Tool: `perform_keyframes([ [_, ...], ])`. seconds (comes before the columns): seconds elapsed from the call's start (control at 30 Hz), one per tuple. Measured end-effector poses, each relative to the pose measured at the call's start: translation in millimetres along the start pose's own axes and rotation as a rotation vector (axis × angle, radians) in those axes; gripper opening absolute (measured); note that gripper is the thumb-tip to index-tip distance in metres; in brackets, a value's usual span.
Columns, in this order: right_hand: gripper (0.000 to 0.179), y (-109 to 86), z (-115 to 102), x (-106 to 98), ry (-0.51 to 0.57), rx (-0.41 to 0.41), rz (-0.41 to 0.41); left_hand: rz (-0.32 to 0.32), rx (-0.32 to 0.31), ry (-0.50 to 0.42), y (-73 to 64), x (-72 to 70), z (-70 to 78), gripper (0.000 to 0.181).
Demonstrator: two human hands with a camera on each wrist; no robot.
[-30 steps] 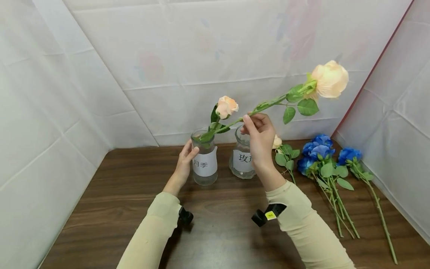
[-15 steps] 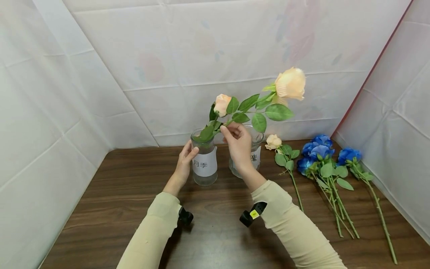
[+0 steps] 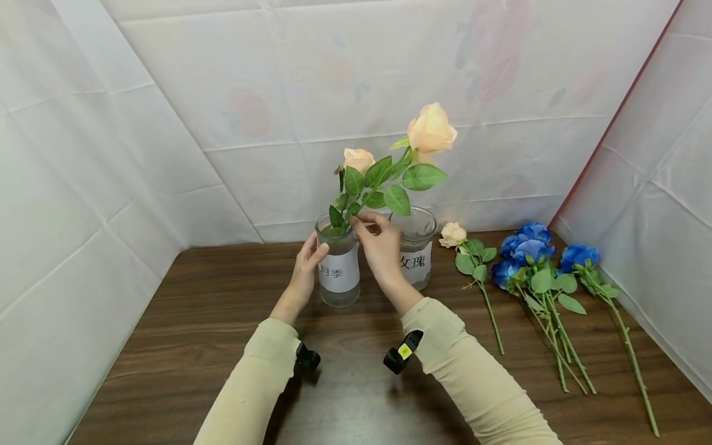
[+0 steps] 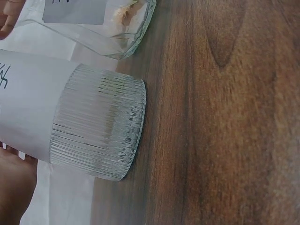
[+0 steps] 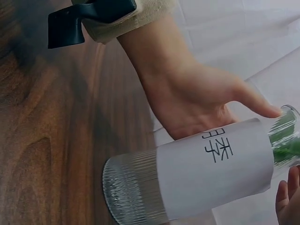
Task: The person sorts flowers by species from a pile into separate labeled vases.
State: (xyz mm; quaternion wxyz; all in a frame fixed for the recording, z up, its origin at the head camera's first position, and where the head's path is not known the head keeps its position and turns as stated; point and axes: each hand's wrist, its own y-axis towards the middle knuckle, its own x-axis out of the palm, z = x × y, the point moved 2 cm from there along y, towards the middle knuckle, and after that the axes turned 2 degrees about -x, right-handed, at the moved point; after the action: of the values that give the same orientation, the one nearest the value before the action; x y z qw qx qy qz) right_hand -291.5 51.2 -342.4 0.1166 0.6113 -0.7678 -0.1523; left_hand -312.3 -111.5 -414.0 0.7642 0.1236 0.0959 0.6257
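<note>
In the head view my left hand point(image 3: 300, 275) grips the side of a clear glass vase point(image 3: 340, 296) with a white paper label. The right wrist view shows the left thumb near the rim of this ribbed vase point(image 5: 215, 171). My right hand point(image 3: 384, 247) pinches the stem of a large peach rose point(image 3: 432, 131) at the vase's mouth. The stem's lower end is in the vase, and the bloom leans to the right. A smaller peach rose point(image 3: 358, 161) stands in the same vase. Green leaves point(image 5: 288, 145) show through the glass.
A second labelled glass vase point(image 3: 417, 262) stands just right of my right hand. Farther right on the wooden table point(image 3: 222, 346) lie a cream rose point(image 3: 453, 235), several blue roses point(image 3: 528, 247) and a separate blue rose point(image 3: 578, 256). White cloth hangs behind.
My right hand has moved left and down, bringing the large rose's stem into the vase and its bloom leftward, more upright. The smaller rose has shifted left. My left hand stays on the vase.
</note>
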Motion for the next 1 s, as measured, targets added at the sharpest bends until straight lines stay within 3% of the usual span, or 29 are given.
perform_keyframes([
  [0.27, 0.022, -10.2, 7.4, -9.4, 0.046, -0.061, -0.005, 0.003, 0.001, 0.0, -0.5, 1.0, -1.0, 0.06],
  [0.47, 0.021, -28.4, 8.4, -30.4, 0.023, -0.027, -0.059, 0.025, -0.032, -0.002, -0.8, -0.9, -2.1, 0.065],
  [0.7, 0.021, -48.8, 10.3, -79.5, -0.034, -0.048, -0.106, 0.03, -0.047, 0.001, -2.0, -1.6, -0.6, 0.067],
  [1.0, 0.031, -59.6, 29.7, -158.3, -0.211, 0.061, -0.076, 0.031, -0.052, -0.005, -2.4, -0.6, 1.2, 0.065],
])
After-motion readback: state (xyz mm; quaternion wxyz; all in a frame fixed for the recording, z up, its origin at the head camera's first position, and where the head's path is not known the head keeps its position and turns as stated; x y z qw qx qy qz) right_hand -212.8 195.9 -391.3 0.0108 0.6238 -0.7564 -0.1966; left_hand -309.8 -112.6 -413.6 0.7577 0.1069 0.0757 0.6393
